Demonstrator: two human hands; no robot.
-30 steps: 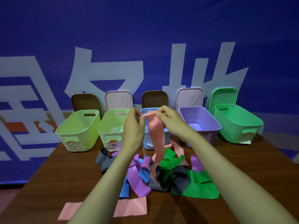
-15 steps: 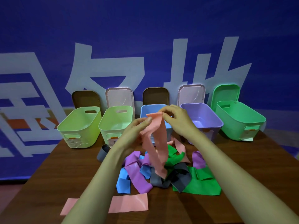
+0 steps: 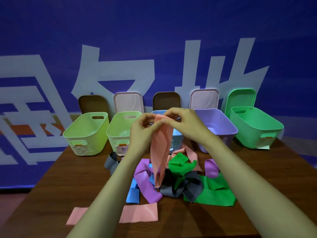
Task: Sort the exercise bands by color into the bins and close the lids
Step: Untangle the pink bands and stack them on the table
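Person, two limbs showing. Left hand [image 3: 142, 129] and right hand [image 3: 186, 125] are appearing bare. Left forearm [image 3: 111, 186] and right forearm [image 3: 240, 177] are showing uncovered, slender and smooth, from wrist to lower frame edge.

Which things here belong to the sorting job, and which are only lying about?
Job: pink band pinched by left hand and right hand; band pile; five bins; lids behind them.
Lying about: blue banner; paper slip by green bin.

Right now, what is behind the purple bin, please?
Behind the purple bin a pale pink lid stands upright against the blue banner. Only its upper part shows; the bin covers its lower edge, so where it rests cannot be seen.
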